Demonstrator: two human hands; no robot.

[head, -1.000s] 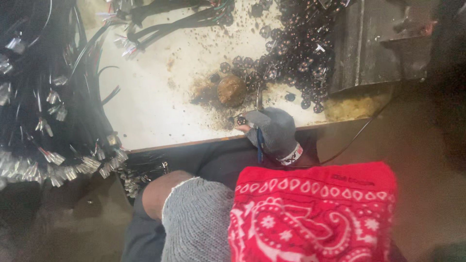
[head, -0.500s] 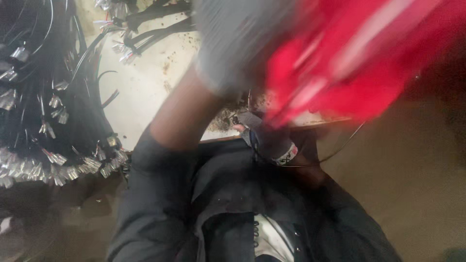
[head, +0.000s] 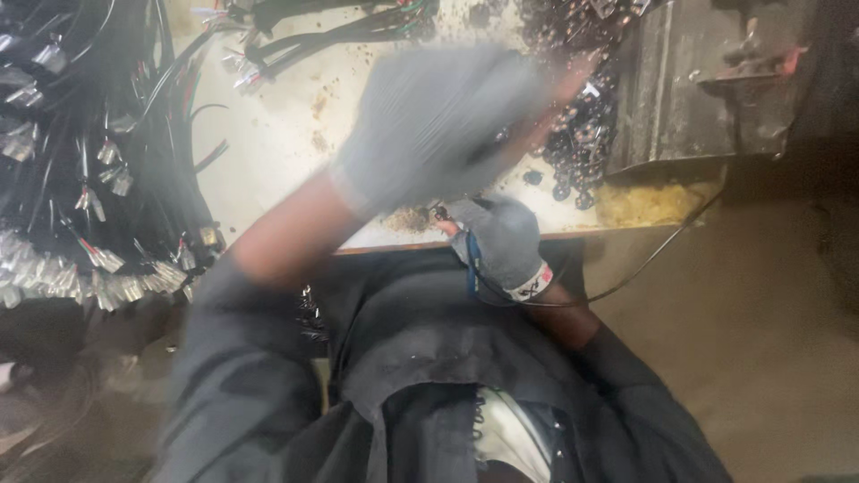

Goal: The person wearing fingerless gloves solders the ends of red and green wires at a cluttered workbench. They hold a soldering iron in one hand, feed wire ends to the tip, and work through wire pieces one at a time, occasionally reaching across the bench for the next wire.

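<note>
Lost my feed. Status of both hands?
Left hand gloved, raised, blurred, grip unclear. Right hand at bench edge, pinching a small part. Cables left.

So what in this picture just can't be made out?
All in the head view:
- Left hand: smeared by motion blur; whether it holds anything can't be told.
- Table behind it: partly covered by that hand.
- Right hand: its fingertips at the table edge pinch something too small to identify.
- Thin black wire: its end is hidden under the right wrist.
- Cable bundles: cut off by the left edge.
- Metal block: cut off at the top.
</note>
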